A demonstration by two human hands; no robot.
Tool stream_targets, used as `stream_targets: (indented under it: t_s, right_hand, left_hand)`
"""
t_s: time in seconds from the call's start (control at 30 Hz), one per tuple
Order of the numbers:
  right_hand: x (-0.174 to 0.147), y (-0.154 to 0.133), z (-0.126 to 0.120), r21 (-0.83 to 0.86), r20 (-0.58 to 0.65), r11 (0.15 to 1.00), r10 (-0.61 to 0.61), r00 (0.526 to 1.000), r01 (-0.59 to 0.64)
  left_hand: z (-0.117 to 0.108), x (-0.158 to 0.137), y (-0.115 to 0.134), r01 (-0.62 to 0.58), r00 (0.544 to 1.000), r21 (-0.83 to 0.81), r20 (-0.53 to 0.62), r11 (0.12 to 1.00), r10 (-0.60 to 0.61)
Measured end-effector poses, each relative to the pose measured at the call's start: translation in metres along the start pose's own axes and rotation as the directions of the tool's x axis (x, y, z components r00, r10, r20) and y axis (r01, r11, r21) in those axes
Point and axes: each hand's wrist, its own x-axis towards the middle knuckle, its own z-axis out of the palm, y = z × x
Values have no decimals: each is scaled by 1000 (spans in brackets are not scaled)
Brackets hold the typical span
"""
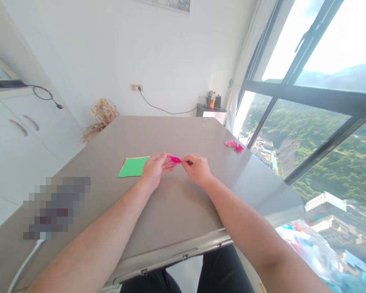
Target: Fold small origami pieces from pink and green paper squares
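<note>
A small piece of folded bright pink paper [175,160] is held between my two hands above the middle of the table. My left hand [156,169] grips its left end between thumb and fingers, the other fingers stretched out below. My right hand [197,167] pinches the paper's right tip, fingers curled in. Beside my left hand lies a stack of coloured paper sheets [131,167], green on top with a red edge showing. Several folded pink paper pieces [234,145] rest near the table's right edge.
The grey-brown table [177,211] stretches out before me. At its left lies a blurred-out dark object [56,209] with a white cable [26,256]. Dried plants [102,116] stand behind the far left edge. A small cabinet [212,113] holds bottles; large windows line the right.
</note>
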Motion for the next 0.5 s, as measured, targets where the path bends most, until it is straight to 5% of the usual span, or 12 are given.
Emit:
stream_targets:
  t_s: [0.13,0.3,0.5]
  right_hand:
    - [16,7,-22,-26,-63,984,176,982,-178]
    - [37,52,-70,-150,-193,922,326,926,-356]
    - [30,135,-130,-432,-337,695,466,818,-574]
  left_hand:
    - [-1,0,1,33,998,49,-47,998,-31]
    - [-3,4,-10,76,994,178,60,981,-88]
    - [-4,8,-21,11,986,336,155,942,-67]
